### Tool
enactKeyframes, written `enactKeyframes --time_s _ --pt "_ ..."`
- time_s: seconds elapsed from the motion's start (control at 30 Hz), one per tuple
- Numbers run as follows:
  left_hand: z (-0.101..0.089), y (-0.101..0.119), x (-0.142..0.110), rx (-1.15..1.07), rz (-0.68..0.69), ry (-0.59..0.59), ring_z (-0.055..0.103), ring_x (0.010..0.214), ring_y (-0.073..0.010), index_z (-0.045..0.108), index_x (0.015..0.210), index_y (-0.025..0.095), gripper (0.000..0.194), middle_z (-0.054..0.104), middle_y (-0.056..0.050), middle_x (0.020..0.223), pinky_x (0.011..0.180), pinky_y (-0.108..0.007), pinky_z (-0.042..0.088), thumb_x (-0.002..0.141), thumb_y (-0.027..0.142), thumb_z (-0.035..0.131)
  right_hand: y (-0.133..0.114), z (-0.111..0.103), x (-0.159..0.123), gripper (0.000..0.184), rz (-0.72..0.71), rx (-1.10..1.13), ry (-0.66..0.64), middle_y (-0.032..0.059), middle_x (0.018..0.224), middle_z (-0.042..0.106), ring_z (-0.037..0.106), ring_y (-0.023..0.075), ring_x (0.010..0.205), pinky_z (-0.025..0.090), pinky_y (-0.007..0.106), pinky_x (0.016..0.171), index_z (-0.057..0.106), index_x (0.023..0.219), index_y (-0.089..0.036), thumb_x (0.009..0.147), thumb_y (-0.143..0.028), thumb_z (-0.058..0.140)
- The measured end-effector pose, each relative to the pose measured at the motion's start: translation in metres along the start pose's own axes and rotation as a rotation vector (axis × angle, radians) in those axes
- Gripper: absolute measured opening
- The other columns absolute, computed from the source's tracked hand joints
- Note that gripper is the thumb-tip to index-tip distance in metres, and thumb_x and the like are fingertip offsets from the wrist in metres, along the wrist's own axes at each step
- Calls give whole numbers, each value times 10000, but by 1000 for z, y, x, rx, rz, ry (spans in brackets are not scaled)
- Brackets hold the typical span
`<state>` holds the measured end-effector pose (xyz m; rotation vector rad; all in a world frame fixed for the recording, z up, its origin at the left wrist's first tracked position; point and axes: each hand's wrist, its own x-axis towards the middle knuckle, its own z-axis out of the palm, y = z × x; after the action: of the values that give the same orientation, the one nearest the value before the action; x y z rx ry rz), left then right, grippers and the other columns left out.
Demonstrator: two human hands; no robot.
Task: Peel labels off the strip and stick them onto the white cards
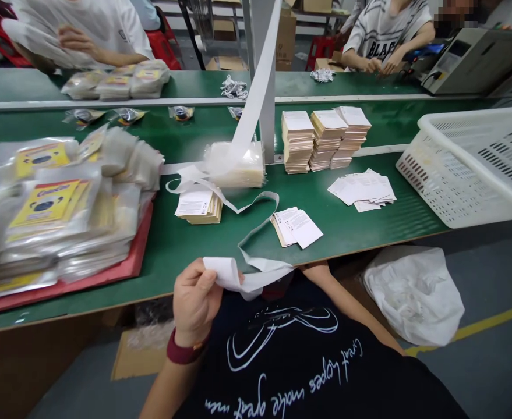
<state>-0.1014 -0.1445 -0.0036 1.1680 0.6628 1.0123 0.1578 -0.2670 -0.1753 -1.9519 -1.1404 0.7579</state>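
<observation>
My left hand (197,297), with a dark red band at its wrist, grips the folded end of a long white strip (258,73) between thumb and fingers. The strip comes down from above, loops across the green table and droops over its front edge by my shirt. My right hand (317,270) is mostly out of sight at the table edge, so its fingers do not show. Nearest on the table lie a small fan of printed cards (298,227) and a stack of cards (198,205) with the strip lying over it.
Bagged yellow-card packs (46,203) are heaped on a red tray (144,244) at left. Behind stand a plastic-bag pile (238,166), tall card stacks (298,142) and loose cards (363,189). A white basket (456,192) overhangs the right edge. Two people work across the table.
</observation>
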Motion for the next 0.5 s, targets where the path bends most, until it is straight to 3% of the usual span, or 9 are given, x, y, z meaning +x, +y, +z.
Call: enactKeyframes --time_s 0.1,0.17,0.23,0.33,0.4,0.47,0.5 --pt "1 -2 -8 71 30 -89 637 631 -211 680 659 179 347 669 -54 623 624 -353 538 737 504 772 -2 6 -1 368 25 -34 0 122 1207 703 580 304 1227 407 481 1109 656 1192 -191 861 -303 539" --pt "2 -2 -10 97 -10 -233 645 656 -233 700 661 174 349 670 -76 624 651 -381 542 769 502 741 -6 14 -3 390 42 -31 -36 106 1166 719 630 280 1144 475 468 1035 624 1243 -200 907 -332 478" --pt "1 -4 -11 84 -55 -266 643 662 -231 704 671 173 352 675 -81 640 650 -371 536 780 507 732 -9 19 -5 405 52 -33 -99 91 1141 728 668 261 1059 536 436 934 612 1261 -211 928 -378 454" --pt "-5 -12 -11 80 -45 -87 635 665 -195 704 718 180 332 690 -60 693 635 -308 518 739 504 775 -14 10 -11 391 35 -52 -247 80 1120 738 696 248 981 561 380 856 662 1194 -221 873 -421 565" --pt "-11 -17 -11 131 -8 21 629 665 -170 719 780 182 298 699 -47 727 633 -270 505 729 466 796 -18 -8 -17 424 15 -99 -366 89 1111 743 697 283 997 548 391 876 709 1116 -217 737 -405 732" --pt "-14 -20 -11 182 27 55 628 682 -158 729 820 181 265 706 -44 760 644 -250 498 737 423 800 -28 -34 -22 490 4 -177 -476 118 1108 742 684 335 1035 526 431 911 729 1081 -198 631 -367 820" --pt "-13 -20 -11 192 37 39 630 699 -160 727 826 179 251 706 -46 775 657 -250 498 748 408 794 -37 -48 -25 486 -5 -201 -521 132 1105 740 680 343 1042 516 443 924 729 1087 -185 645 -371 815"
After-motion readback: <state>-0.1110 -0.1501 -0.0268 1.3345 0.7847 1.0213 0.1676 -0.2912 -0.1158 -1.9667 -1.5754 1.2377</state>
